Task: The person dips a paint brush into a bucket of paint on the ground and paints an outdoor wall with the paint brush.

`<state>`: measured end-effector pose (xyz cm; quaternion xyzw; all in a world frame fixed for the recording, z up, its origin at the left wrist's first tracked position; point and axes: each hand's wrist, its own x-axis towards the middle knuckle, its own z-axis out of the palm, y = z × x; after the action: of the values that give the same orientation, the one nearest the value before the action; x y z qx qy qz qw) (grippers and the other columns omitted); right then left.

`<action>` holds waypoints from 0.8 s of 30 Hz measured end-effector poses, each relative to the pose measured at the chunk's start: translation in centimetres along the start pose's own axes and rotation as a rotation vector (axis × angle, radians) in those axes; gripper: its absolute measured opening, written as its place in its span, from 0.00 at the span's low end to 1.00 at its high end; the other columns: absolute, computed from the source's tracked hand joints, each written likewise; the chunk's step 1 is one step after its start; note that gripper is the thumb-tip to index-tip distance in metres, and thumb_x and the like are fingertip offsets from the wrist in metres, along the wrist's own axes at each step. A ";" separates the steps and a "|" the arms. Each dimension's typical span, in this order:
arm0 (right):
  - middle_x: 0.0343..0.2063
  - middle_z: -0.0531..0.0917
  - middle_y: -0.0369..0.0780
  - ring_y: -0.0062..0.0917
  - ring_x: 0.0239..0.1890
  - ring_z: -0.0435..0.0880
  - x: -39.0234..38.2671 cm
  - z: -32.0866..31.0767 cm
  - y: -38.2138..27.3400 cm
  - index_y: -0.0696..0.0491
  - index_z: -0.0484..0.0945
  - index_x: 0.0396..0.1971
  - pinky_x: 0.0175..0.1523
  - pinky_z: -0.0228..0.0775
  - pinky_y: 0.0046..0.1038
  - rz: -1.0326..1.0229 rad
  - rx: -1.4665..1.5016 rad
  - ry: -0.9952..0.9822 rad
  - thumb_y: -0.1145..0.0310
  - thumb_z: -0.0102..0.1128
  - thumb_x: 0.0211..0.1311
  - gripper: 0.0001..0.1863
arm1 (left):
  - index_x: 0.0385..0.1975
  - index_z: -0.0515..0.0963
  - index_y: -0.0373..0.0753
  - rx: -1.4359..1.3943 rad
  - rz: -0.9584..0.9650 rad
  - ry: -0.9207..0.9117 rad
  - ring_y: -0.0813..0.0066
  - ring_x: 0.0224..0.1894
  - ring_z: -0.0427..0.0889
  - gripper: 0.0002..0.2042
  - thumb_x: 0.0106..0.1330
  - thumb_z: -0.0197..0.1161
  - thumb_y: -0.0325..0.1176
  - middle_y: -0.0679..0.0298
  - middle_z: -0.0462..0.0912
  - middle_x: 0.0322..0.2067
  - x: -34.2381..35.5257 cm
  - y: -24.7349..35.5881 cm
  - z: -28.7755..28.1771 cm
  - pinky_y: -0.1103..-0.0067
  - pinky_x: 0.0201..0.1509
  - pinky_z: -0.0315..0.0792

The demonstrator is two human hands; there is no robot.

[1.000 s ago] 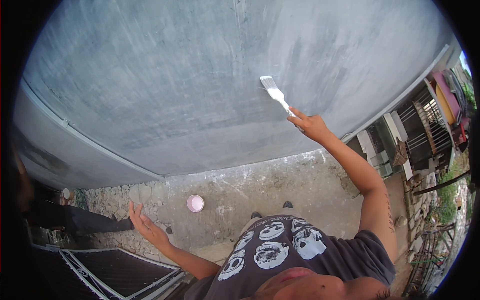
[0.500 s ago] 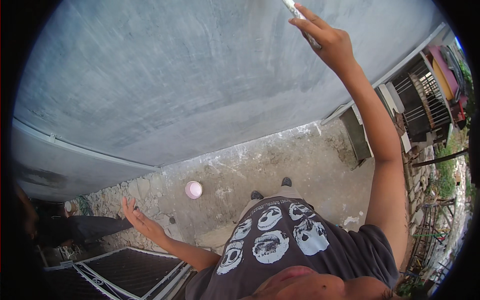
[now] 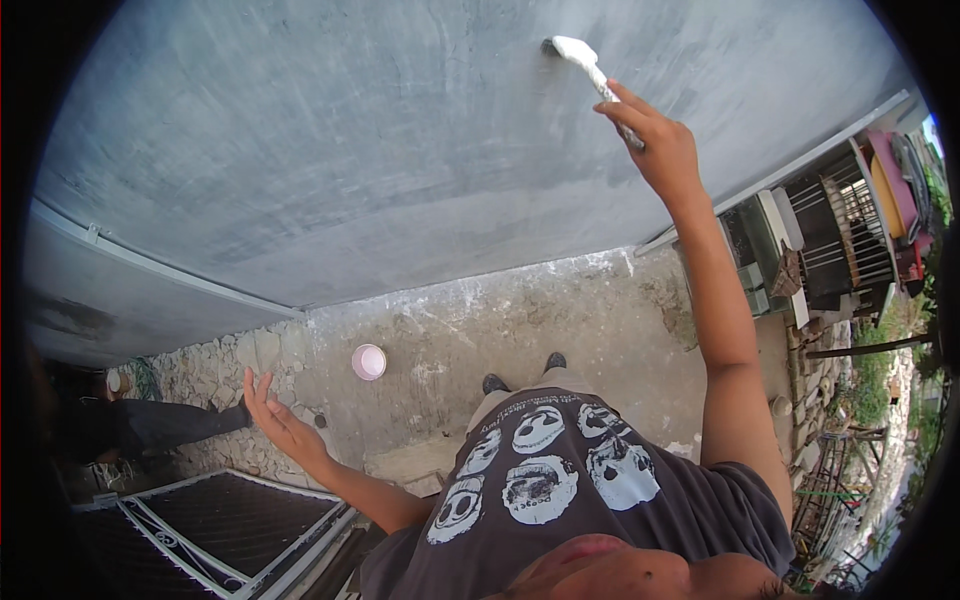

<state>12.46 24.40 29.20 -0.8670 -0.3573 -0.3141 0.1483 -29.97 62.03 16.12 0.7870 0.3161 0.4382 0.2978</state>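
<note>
1. Right hand (image 3: 662, 150): the fingers (image 3: 627, 97) pinch the white brush (image 3: 574, 50) by its handle (image 3: 603, 84); its far end is beyond them, at the grey wall (image 3: 400, 150).
2. The brush is probably light, stiff in the handle, softer at the far end; the handle is the best place for holding.
3. Left hand (image 3: 287, 428): the fingers are loosely spread, holding nothing.

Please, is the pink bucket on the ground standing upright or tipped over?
Upright: the pink bucket stands on the concrete floor, its round mouth facing up.
</note>
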 end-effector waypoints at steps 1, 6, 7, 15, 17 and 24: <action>0.61 0.82 0.28 0.29 0.37 0.89 1.9 -1.7 0.4 0.38 0.86 0.46 0.33 0.79 0.27 -0.061 -0.012 0.097 0.76 0.67 0.59 0.17 | 0.56 0.77 0.31 0.000 -0.004 -0.010 0.55 0.67 0.70 0.29 0.83 0.38 0.52 0.53 0.70 0.68 0.0 0.0 0.2 0.58 0.68 0.66; 0.62 0.81 0.27 0.27 0.31 0.87 1.0 -0.8 -1.1 0.36 0.85 0.47 0.28 0.75 0.26 -0.079 0.005 0.260 0.78 0.67 0.56 0.21 | 0.67 0.69 0.35 0.028 0.002 -0.026 0.60 0.64 0.75 0.29 0.83 0.38 0.53 0.57 0.71 0.69 -0.8 -1.5 1.1 0.62 0.66 0.67; 0.62 0.81 0.27 0.26 0.30 0.87 -1.2 1.2 -1.6 0.36 0.85 0.47 0.28 0.75 0.26 -0.045 -0.017 0.222 0.78 0.67 0.56 0.22 | 0.67 0.69 0.35 0.020 0.000 -0.021 0.60 0.64 0.75 0.29 0.83 0.38 0.53 0.57 0.71 0.69 -0.8 -1.5 1.4 0.62 0.66 0.67; 0.62 0.81 0.29 0.31 0.37 0.89 -13.7 13.2 1.8 0.36 0.86 0.45 0.37 0.80 0.32 0.195 0.094 -0.290 0.78 0.67 0.55 0.21 | 0.55 0.78 0.32 0.006 0.065 -0.070 0.51 0.69 0.69 0.28 0.83 0.40 0.51 0.49 0.72 0.67 0.0 -0.4 1.5 0.60 0.71 0.61; 0.61 0.82 0.29 0.32 0.40 0.89 -7.9 7.8 1.2 0.37 0.87 0.44 0.38 0.81 0.31 0.134 0.191 -0.133 0.78 0.66 0.58 0.18 | 0.55 0.78 0.32 0.034 0.076 -0.058 0.51 0.69 0.69 0.28 0.83 0.40 0.51 0.49 0.71 0.67 0.0 -0.6 0.6 0.60 0.70 0.62; 0.57 0.84 0.52 0.28 0.31 0.89 7.4 -10.3 0.0 0.53 0.87 0.43 0.30 0.80 0.25 -0.106 0.180 0.495 0.85 0.59 0.60 0.16 | 0.55 0.78 0.31 -0.003 0.091 -0.027 0.51 0.69 0.69 0.28 0.83 0.39 0.52 0.50 0.72 0.67 0.6 0.0 1.7 0.60 0.70 0.62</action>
<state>12.01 23.34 41.87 -0.7273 -0.3815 -0.4909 0.2907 -28.19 62.21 15.64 0.8059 0.2753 0.4413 0.2830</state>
